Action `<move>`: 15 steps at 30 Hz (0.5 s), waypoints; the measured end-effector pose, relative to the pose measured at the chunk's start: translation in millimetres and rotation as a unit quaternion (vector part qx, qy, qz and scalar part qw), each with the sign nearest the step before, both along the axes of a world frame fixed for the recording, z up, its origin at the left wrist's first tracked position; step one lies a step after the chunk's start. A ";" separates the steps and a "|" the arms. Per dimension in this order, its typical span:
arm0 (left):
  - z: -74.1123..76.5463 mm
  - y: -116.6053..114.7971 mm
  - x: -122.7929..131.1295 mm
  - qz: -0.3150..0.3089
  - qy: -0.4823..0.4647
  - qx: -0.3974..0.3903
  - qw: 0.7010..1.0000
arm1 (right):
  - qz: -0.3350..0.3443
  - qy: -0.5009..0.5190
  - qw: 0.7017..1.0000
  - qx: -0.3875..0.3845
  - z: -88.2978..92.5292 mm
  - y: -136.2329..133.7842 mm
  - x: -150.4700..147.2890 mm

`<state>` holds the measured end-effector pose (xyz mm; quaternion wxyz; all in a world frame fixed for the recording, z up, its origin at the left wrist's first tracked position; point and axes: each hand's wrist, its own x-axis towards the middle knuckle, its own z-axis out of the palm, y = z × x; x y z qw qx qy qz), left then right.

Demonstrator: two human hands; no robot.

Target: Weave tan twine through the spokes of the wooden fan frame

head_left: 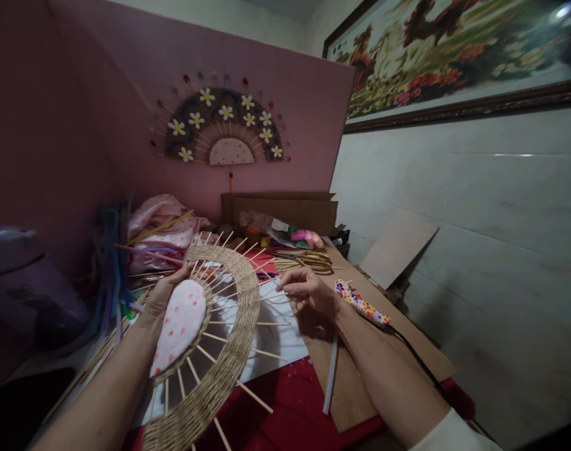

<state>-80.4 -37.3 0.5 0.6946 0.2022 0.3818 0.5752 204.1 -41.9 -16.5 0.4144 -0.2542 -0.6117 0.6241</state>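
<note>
A half-round fan frame [229, 326] of wooden sticks and woven straw rope is held upright over the table, with a pink dotted fabric centre [180, 322]. My left hand [161, 294] grips the frame's edge by the fabric centre. My right hand [307, 289] is at the outer stick tips on the right, fingers pinched around one stick end.
A finished flowered fan [222, 128] hangs on the pink wall. Gold scissors [311, 260], a colourful dotted glue gun [360, 304], a white glue stick [331, 376], cardboard sheets [396, 247], pink cloth [166, 222] and pipe cleaners [109, 263] crowd the table.
</note>
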 end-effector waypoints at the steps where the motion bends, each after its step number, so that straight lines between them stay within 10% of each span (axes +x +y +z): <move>1: -1.0 0.6 -0.2 -0.007 0.006 0.014 1.000 | -0.001 -0.006 1.000 -0.004 -0.7 0.0 -0.3; 15: -5.0 1.9 8.2 0.033 -0.018 0.010 0.999 | 0.037 -0.033 0.998 -0.048 -7.4 1.5 -8.1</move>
